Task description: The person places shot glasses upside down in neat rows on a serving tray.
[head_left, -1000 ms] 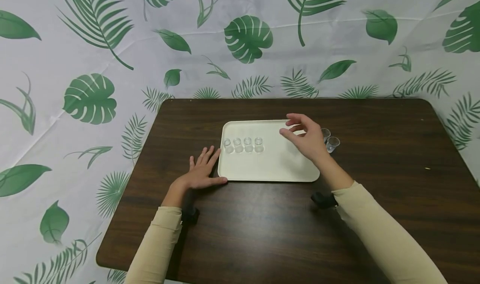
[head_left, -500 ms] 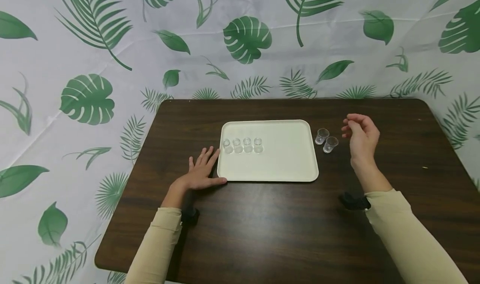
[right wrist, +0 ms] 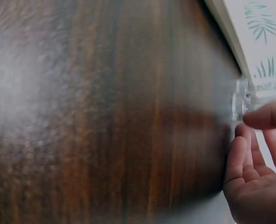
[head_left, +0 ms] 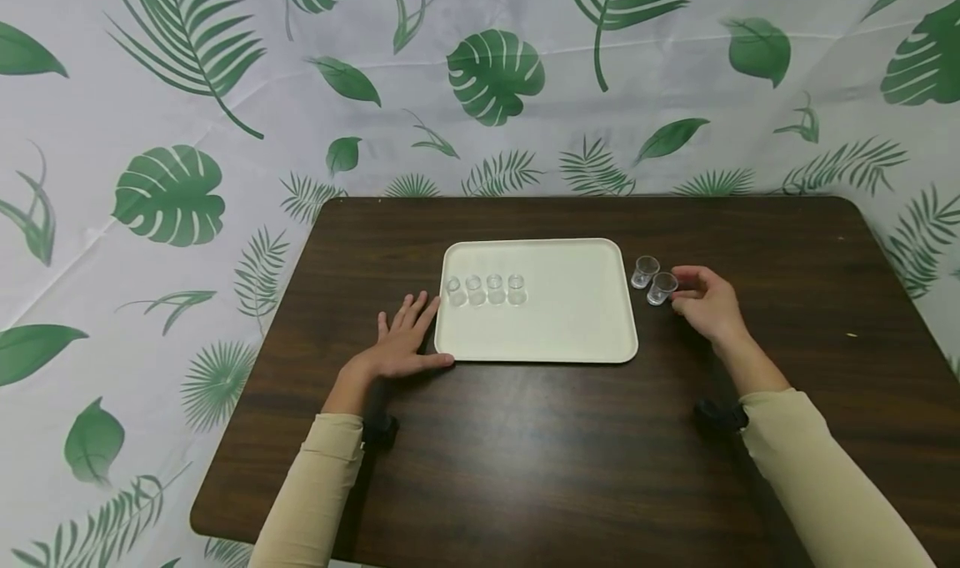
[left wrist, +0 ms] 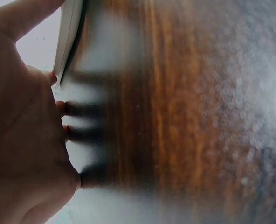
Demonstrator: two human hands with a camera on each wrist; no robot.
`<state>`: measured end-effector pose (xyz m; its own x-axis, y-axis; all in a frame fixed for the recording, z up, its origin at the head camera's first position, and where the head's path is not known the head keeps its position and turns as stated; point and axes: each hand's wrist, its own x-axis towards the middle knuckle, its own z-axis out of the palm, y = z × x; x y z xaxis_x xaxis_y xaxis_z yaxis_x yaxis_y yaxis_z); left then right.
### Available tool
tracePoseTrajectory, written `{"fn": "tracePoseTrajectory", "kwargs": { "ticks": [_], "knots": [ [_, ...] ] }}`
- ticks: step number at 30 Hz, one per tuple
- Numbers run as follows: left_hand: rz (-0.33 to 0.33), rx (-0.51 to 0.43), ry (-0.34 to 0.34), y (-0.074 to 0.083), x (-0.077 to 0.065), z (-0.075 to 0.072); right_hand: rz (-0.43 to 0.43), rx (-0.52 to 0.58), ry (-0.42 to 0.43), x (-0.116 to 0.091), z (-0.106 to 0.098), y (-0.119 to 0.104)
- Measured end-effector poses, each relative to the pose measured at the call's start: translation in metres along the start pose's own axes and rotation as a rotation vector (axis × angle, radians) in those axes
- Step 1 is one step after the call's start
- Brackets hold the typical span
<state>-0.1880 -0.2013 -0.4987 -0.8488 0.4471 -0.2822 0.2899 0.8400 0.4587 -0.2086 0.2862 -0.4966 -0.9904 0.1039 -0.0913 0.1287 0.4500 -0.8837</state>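
My right hand (head_left: 708, 305) is at the nearer of two upright clear shot glasses on the table; its thumb and index finger pinch the right side of this shot glass (head_left: 660, 291). The other shot glass (head_left: 643, 273) stands close behind and to its left. In the right wrist view the thumb (right wrist: 266, 115) overlaps the glass (right wrist: 238, 108). My left hand (head_left: 401, 347) lies with fingers spread at the left edge of the cream tray (head_left: 570, 334), thumb on its front left corner. Several shot glasses (head_left: 496, 291) stand in a row on the tray, narrow ends up.
The dark wood table (head_left: 525, 459) extends around the tray, with its far edge against a white leaf-print cloth (head_left: 405, 118). A small yellowish speck (head_left: 851, 335) lies on the table at the right.
My right hand has left the space above the tray, swung out to the right, and come down to the nearer upright shot glass. My left hand and the tray have stayed put.
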Motion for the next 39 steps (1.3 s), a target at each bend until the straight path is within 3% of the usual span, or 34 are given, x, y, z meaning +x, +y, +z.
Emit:
{"fn": "tracePoseTrajectory", "kwargs": {
  "ticks": [5, 12, 39],
  "knots": [
    [-0.009, -0.004, -0.013, 0.0, 0.001, -0.001, -0.036, -0.128, -0.047, 0.003, 0.002, 0.001],
    [-0.016, -0.011, -0.023, -0.001, 0.003, -0.003, -0.057, -0.253, -0.014, 0.004, 0.006, 0.001],
    [-0.016, -0.026, -0.057, 0.006, 0.007, -0.019, -0.099, -0.264, 0.032, 0.005, -0.001, -0.003]
  ]
}}
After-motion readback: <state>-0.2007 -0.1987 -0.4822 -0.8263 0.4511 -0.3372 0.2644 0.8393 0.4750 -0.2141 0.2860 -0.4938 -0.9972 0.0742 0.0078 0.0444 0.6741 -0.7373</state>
